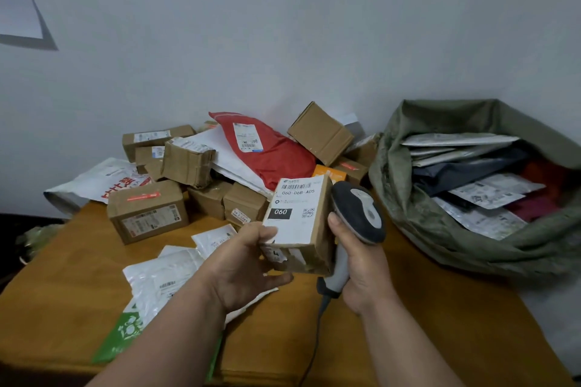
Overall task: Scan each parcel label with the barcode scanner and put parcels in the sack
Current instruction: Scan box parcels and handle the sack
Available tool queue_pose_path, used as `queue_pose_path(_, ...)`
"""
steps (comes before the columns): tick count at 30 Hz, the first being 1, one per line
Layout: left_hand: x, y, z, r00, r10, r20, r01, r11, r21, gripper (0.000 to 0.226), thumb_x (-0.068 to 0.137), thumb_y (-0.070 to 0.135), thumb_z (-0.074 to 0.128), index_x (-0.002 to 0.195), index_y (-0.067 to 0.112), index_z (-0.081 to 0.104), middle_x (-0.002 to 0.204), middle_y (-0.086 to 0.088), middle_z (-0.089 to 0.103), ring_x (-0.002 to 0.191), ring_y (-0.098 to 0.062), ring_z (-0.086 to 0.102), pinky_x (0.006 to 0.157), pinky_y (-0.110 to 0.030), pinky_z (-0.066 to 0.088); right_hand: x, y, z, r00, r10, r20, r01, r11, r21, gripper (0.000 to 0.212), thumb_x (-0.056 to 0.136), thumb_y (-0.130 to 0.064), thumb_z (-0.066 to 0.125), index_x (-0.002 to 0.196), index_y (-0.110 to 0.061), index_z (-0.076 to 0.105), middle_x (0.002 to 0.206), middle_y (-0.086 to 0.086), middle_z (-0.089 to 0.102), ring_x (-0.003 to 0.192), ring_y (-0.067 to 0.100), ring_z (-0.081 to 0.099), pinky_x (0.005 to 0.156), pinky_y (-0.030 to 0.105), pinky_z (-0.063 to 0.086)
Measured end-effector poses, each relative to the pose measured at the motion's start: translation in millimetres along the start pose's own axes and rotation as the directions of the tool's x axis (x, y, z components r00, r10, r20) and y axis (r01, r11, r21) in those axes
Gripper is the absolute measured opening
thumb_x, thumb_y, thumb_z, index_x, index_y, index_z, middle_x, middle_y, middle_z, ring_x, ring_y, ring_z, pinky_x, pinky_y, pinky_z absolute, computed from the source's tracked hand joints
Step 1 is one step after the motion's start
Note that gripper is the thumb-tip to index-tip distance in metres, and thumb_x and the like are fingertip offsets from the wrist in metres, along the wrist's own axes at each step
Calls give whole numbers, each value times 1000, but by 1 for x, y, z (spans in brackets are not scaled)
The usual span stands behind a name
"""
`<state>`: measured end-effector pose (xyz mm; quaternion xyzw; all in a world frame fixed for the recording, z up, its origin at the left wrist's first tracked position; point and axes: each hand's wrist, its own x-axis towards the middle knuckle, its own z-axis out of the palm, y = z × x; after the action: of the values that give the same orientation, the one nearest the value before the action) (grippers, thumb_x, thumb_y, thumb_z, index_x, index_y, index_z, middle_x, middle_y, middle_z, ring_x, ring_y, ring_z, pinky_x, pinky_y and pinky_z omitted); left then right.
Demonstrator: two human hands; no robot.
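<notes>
Cardboard box (pixel 298 226), small and brown, sits tilted above the wooden table (pixel 408 308), gripped by the left hand (pixel 242 270): the thumb lies on the near edge of its white shipping label (pixel 295 210) and the fingers curl under the box's lower face. The label faces up toward the camera and reads "060-06B-A05", with a barcode along its top, a black "060" block and a small QR code. The right hand (pixel 361 264) is closed round the grey handle of a barcode scanner (pixel 358 214), thumb up along the neck; the scanner's dark head stands just beside the box's right edge, touching or nearly so, and its cable (pixel 314 345) drops off the near edge of the table.

Behind the box, against the wall, lies a heap of unsorted parcels: a red poly mailer (pixel 267 151) with a white label, several brown cartons (pixel 147 214), and white plastic mailers (pixel 163 280) spread flat on the table under the left forearm. To the right of the scanner stands the olive-green sack (pixel 440 220), mouth open, holding grey, white and dark mailers. The held box is outside the sack, well left of its rim.
</notes>
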<state>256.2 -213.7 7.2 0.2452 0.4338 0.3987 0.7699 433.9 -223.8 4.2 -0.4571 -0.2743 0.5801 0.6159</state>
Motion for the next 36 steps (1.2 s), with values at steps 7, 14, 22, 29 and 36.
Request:
queue_pose_path(7,11,3,-8,993,115,21,-116,992,42,77,64,9,75,137,12,51,119,-13,71,104,-30,68,82,-41,59,-1,-6,-11,994,-78,-72,61,976,-211,16,84,-17,77,94,-27,71,90,-12,73,88,7,66,68,26,52)
queue_pose_path(14,29,5,-14,945,307,-109,-289,945,156,77,77,-4,73,144,21,46,119,-3,72,111,-24,68,86,-35,55,-15,-23,1,997,-71,35,79,928,-363,16,82,-26,79,91,-14,73,66,0,68,71,23,67,70,39,56)
queue_pose_path(22,33,7,-15,928,343,-143,-336,939,72,82,75,-15,70,144,22,45,118,-6,72,108,-23,70,83,-35,58,-33,-38,18,976,-86,201,160,906,-391,18,73,-32,80,79,-18,70,65,6,62,60,21,62,65,36,52)
queue_pose_path(29,33,6,-12,919,364,-148,-356,931,80,77,76,-16,67,142,20,48,112,-4,74,104,-22,71,78,-33,59,-37,-42,16,972,-77,220,170,881,-443,23,68,-38,74,82,-20,72,64,5,61,59,20,60,65,34,52)
queue_pose_path(36,35,5,-9,923,356,-145,-348,934,79,78,77,-15,67,143,21,47,111,-4,74,103,-22,71,71,-29,60,-36,-44,12,968,-58,244,169,869,-465,10,75,-34,77,71,-28,72,62,3,59,58,17,59,61,27,51)
